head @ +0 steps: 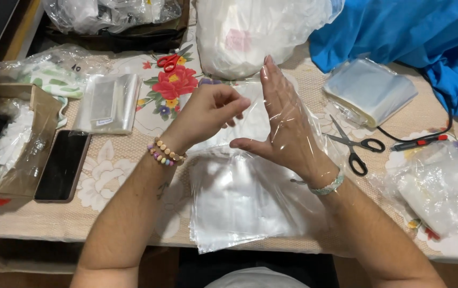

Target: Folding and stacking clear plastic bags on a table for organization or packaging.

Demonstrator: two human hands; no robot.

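My right hand is pushed inside a clear plastic bag, fingers straight and pointing away from me, the film wrapped around it down to the wrist. My left hand pinches the bag's edge near my right thumb, fingers closed on the film. Below both hands a stack of several flat clear bags lies at the table's near edge. A beaded bracelet is on my left wrist, a pale band on my right.
Black-handled scissors lie right of my hand, red-handled scissors at the back. A black phone and an open cardboard box are at the left. Bag packs, a large filled bag and blue cloth surround them.
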